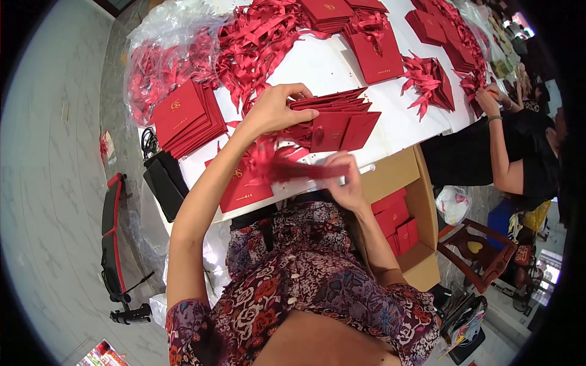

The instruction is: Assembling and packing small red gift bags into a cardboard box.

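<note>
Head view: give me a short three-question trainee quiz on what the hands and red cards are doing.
1. True or false: the left hand rests on a fanned stack of red cards.
2. What does the right hand hold? A) scissors B) a red card C) a cup
3. Where is the cardboard box: at the person's left or right?

Key: 1 true; 2 B, the red card; 3 right.
</note>
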### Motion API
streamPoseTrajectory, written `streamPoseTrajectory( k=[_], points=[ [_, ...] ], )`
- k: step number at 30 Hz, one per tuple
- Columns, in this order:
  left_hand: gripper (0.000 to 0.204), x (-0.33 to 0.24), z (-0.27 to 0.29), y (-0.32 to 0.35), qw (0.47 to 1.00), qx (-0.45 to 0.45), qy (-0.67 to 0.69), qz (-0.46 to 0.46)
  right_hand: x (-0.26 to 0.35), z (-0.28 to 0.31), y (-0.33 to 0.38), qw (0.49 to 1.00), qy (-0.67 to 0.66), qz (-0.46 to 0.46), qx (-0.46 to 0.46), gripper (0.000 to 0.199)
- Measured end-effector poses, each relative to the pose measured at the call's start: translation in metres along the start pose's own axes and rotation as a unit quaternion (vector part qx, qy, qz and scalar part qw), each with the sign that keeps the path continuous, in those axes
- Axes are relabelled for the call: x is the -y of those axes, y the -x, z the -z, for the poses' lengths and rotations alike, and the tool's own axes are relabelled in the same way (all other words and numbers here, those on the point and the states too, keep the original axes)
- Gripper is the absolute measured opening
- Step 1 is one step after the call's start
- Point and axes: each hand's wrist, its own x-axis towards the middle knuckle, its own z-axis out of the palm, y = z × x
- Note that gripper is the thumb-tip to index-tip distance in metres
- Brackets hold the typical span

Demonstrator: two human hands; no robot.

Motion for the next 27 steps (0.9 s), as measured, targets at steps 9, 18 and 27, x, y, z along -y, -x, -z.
streamPoseTrajectory(
  k=[9, 18, 27],
  points=[
    [0.038, -0.004, 0.004, 0.002, 1.000, 0.003, 0.011, 0.012, 0.017, 0.026, -0.005, 0.989, -0.052, -0.140, -0.010, 0.042],
    [0.039, -0.002, 0.004, 0.001, 1.000, 0.014, 0.018, 0.010, -0.020, 0.052, -0.025, 0.984, 0.106, -0.065, -0.131, 0.060],
    [0.038, -0.008, 0.009, 0.002, 0.999, 0.023, 0.020, 0.038, -0.030, 0.053, -0.026, 0.987, 0.020, -0.012, -0.157, 0.076]
  ],
)
